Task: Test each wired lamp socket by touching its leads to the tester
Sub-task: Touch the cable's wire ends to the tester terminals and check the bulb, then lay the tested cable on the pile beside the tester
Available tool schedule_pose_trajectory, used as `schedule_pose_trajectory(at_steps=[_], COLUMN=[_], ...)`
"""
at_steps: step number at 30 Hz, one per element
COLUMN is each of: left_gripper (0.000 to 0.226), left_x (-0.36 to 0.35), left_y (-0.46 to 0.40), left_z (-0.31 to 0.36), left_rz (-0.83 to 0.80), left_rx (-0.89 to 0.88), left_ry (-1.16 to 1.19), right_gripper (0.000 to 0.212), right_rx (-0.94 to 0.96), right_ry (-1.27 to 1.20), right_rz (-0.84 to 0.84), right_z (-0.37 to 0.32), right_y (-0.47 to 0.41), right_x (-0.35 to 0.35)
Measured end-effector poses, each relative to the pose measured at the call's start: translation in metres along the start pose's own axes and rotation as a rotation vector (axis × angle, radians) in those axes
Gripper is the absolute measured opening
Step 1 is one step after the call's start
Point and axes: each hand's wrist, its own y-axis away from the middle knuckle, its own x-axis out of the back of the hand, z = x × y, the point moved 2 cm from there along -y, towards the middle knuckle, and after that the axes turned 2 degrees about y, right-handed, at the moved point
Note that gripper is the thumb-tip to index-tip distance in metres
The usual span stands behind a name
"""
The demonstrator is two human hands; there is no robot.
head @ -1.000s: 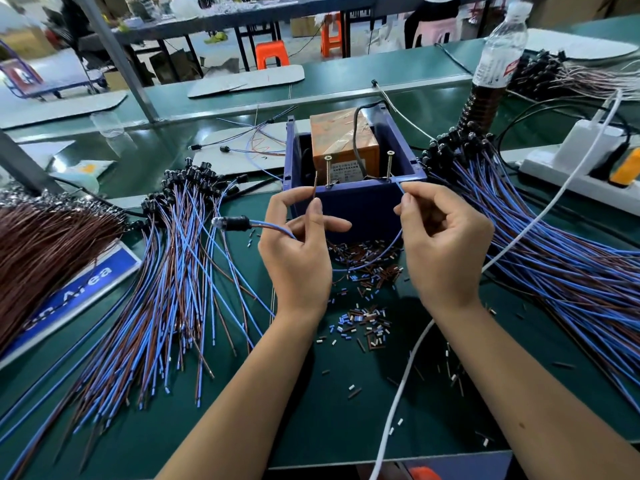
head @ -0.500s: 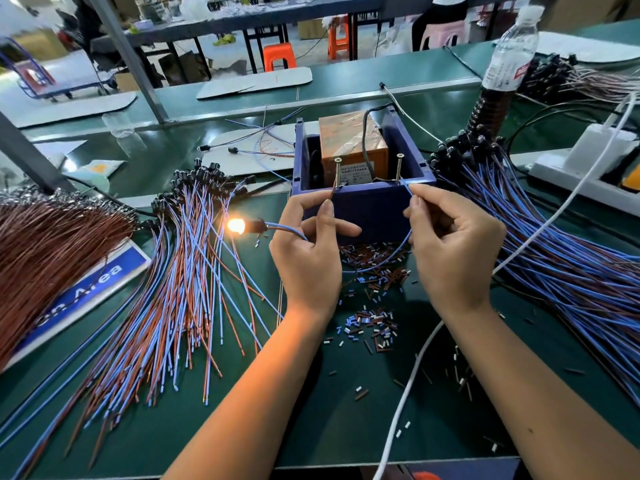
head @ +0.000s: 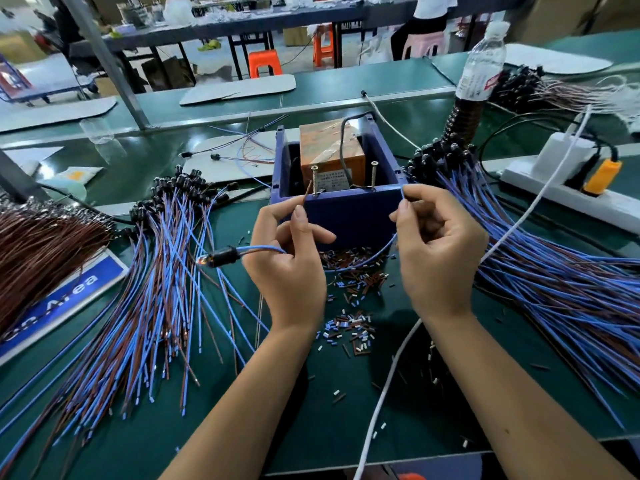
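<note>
Dimmer now than half a second back: the bulb in the held lamp socket [head: 221, 257], then a bright orange glow, shows only a faint ember at its tip. Brown lead [head: 307, 192] has eased off the left screw post [head: 314, 180] of the tester [head: 337, 188]; its tip sits just beside the post, contact not certain. Hands have barely shifted otherwise.

Left hand [head: 289, 268], in front of the tester's near wall, pinches the brown lead between thumb and forefinger, remaining fingers curled; the socket juts out to its left on its wires. Right hand [head: 438, 252], at the tester's front right corner, pinches the blue lead [head: 402, 197] at thumb and forefinger tips, other fingers curled in. Blue lead tip points toward the right screw post [head: 373, 174] but stands apart from it.

Progress, as judged: this socket lit, so its check looks finished and it is due to be set aside. Left of the tester lies a fanned pile of sockets with leads [head: 166, 271], likely the tested ones. Right of the tester a larger heap of sockets [head: 554, 278], likely waiting. Which pile is which cannot be confirmed. Either way, a good deal of work appears to remain.

Stripped insulation scraps [head: 349, 327] litter the green mat in front of the tester.
</note>
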Motion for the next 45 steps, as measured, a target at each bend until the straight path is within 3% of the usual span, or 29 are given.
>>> schedule_pose_trajectory(at_steps=[3,5,7,12,15,19,22,25,29,32,34,39,42,45], left_gripper=[0.010,0.011,0.012,0.015,0.012,0.041,0.048,0.056,0.050,0.051,0.050,0.054,0.053,0.052], left_x=[-0.015,-0.037,-0.069,-0.169,-0.214,-0.250,-0.266,-0.277,-0.273,-0.258,-0.248,-0.227,-0.215,-0.194], left_y=[0.007,0.011,0.016,0.069,0.116,0.134,0.128,0.121,0.093,0.074,0.061,0.021,0.017,0.022], left_z=[0.017,0.034,0.050,0.076,0.083,0.080,0.071,0.066,0.057,0.045,0.033,0.010,0.012,0.021], left_rz=[-0.011,-0.109,-0.329,-1.022,-1.239,-1.150,-0.892,-0.656,-0.519,-0.582,-0.629,-0.781,-0.900,-0.988], left_rx=[0.017,0.053,0.161,0.693,1.020,1.405,1.545,1.518,1.432,1.287,1.131,0.361,0.293,0.351], left_ry=[0.011,0.021,0.035,0.049,0.145,0.331,0.501,0.608,0.651,0.460,0.246,-0.611,-0.747,-0.619], right_gripper=[0.017,0.016,0.011,0.010,0.010,0.026,0.040,0.040,0.026,0.005,0.005,0.009,0.009,0.009], right_rx=[0.014,0.014,0.015,-0.095,-0.172,-0.269,-0.117,-0.211,-0.261,-0.155,-0.118,-0.037,-0.010,-0.023], right_ry=[0.013,0.058,0.119,0.292,0.454,0.804,0.904,0.771,0.602,0.649,0.720,0.798,0.857,0.939], right_rz=[0.043,0.116,0.196,0.336,0.404,0.308,0.087,-0.206,-0.297,-0.231,-0.228,-0.304,-0.361,-0.366], right_z=[-0.003,-0.003,0.000,0.013,0.019,0.024,0.011,0.007,0.014,0.014,0.014,0.021,0.026,0.031], right_y=[0.000,-0.002,-0.006,-0.025,-0.035,-0.044,-0.048,-0.049,-0.049,-0.054,-0.059,-0.061,-0.055,-0.050], right_x=[0.015,0.039,0.070,0.163,0.217,0.258,0.248,0.225,0.216,0.217,0.214,0.185,0.165,0.154])
